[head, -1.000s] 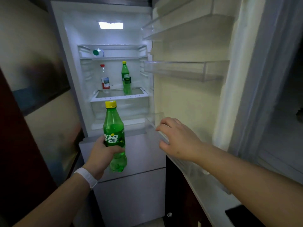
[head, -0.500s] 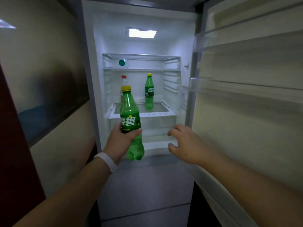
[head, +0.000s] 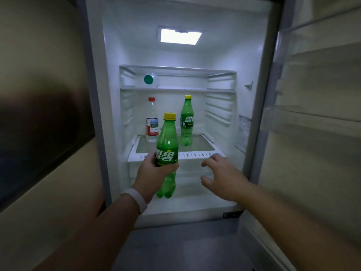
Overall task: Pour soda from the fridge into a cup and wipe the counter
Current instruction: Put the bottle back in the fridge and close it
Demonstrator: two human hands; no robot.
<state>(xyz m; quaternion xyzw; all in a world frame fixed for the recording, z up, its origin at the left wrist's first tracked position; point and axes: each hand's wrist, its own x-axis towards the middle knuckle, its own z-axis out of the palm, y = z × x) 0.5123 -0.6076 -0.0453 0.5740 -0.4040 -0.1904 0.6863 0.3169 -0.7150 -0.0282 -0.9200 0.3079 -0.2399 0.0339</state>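
While the left hand (head: 154, 174) gripped a green Sprite bottle (head: 167, 153) around its label, upright and with its yellow cap (head: 169, 116) on, the view had closed in on the open fridge (head: 254, 55) compared with a second before. Then the bottle was held low, in front of the closed lower drawer fronts; now it stood level with the front lip of the glass shelf (head: 197, 154), just before the compartment's opening. The right hand (head: 224, 177), which had been resting at the door's lower rack, had left the fridge door (head: 322, 94) and hung free in front of the shelf with fingers spread and loose, grasping nothing. The door had swung further across the right of the view.

On the shelf stood a second Sprite bottle (head: 186, 122) and a clear water bottle (head: 152, 122) with a red cap, both untouched; a green-capped bottle (head: 149, 79) lay on the rack above.

Whether the held bottle was going in or coming out could not be settled from this alone. No cup or desk was visible, so pouring and wiping appeared not yet begun.
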